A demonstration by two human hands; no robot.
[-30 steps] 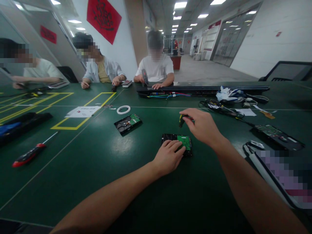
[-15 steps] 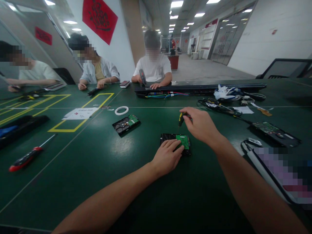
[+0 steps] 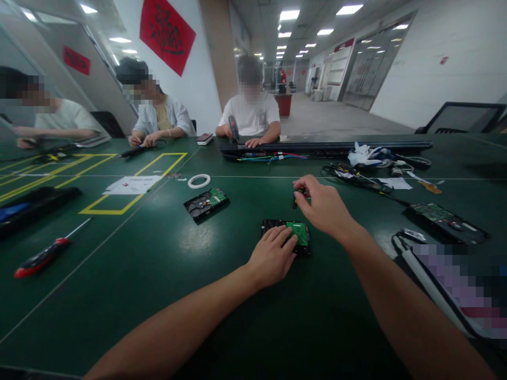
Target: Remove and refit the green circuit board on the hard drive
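In the head view, rests the left hand (image 3: 271,253) palm down across the hard drive (image 3: 301,232), fingers slightly spread over its black casing and the edge of its green board; leaves that grip open, closed round nothing. Holds the right hand (image 3: 325,203) above and just beyond the drive's right part, with its grip closed in a pinch on the small screwdriver (image 3: 295,200), dark with a touch of yellow, hanging tip down. Cannot tell whether the tip touches anything.

Shows the hard drive flat on the green surface (image 3: 119,264), near the middle of the view. Shows, off to its left, a second hard drive (image 3: 206,205), near a white ring (image 3: 199,181); farther left, a printed sheet (image 3: 132,184) and a red-and-black screwdriver (image 3: 43,257). Shows, at the right, a third hard drive (image 3: 447,221), and beyond it, tangled cables (image 3: 356,177) near white-and-blue gloves (image 3: 366,154).

Shows, across the surface, a person in a white shirt (image 3: 251,113) holding a power tool (image 3: 233,127) at a long black bar (image 3: 328,145).
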